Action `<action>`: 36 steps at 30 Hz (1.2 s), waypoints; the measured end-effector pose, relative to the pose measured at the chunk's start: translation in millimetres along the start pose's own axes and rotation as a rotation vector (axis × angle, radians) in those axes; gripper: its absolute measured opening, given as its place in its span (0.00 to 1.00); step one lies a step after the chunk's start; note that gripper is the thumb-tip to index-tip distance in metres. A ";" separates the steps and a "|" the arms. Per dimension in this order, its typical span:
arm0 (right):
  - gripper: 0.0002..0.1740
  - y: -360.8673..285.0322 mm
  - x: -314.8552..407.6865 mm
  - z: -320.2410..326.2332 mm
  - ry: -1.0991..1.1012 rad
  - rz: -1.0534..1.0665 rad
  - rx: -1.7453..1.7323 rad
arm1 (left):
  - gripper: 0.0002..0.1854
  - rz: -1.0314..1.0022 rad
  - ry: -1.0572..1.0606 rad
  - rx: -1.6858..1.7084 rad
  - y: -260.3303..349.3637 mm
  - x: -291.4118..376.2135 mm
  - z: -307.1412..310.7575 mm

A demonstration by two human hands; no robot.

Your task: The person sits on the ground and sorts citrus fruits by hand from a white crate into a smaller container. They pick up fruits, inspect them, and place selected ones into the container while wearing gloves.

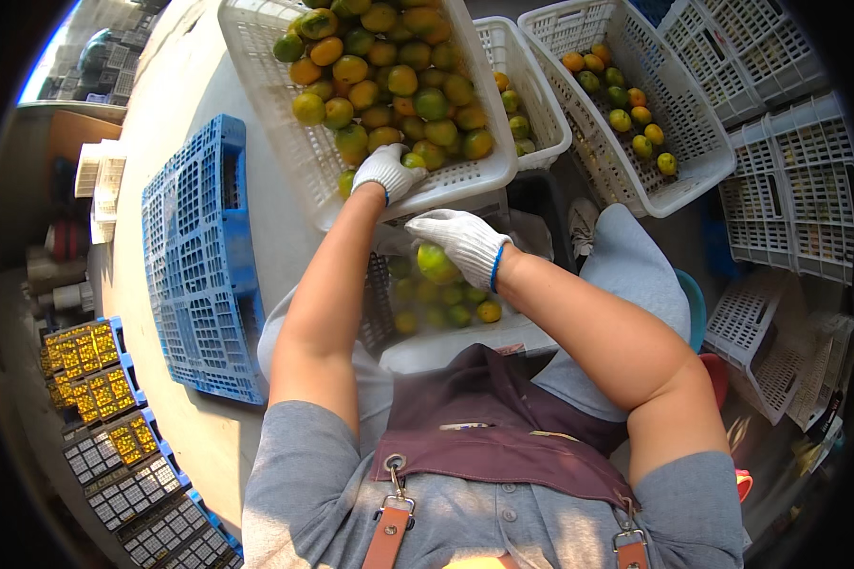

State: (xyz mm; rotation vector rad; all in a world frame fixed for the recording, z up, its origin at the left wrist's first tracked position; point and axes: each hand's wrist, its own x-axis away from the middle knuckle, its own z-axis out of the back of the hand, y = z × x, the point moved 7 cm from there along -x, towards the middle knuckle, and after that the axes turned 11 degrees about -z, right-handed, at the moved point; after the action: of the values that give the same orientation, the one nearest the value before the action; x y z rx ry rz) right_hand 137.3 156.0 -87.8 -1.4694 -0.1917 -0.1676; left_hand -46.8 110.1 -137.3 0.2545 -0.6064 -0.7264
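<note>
My left hand (386,174), in a white knit glove, reaches over the near edge of a white plastic crate (502,160) piled with green and orange citrus fruit (402,80). Its thumb and fingers close around a small yellow-green citrus fruit (413,161). Closer to my body, my right hand (462,242) wears a matching glove with a blue cuff. A green citrus fruit (436,263) is held under its palm, partly hidden by the glove. Below that hand, more green citrus fruit (455,315) lies in a lower container, blurred and partly covered by my arms.
To the right, another white crate (683,193) holds a few citrus fruits. A smaller white crate (551,146) with fruit stands between them. Stacked crates (790,185) line the far right. A blue plastic pallet (192,263) leans at left; loaded pallets (99,370) stand beyond.
</note>
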 end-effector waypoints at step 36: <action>0.41 -28.2 13.7 55.4 0.265 -0.475 -0.169 | 0.51 -0.234 0.246 0.620 46.1 -23.5 50.3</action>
State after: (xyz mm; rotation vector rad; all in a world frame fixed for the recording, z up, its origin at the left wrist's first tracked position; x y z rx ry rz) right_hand 142.7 208.5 -52.3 -1.5318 -0.3145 -0.7749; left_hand -65.7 159.0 -87.8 0.9877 -0.5586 -0.7014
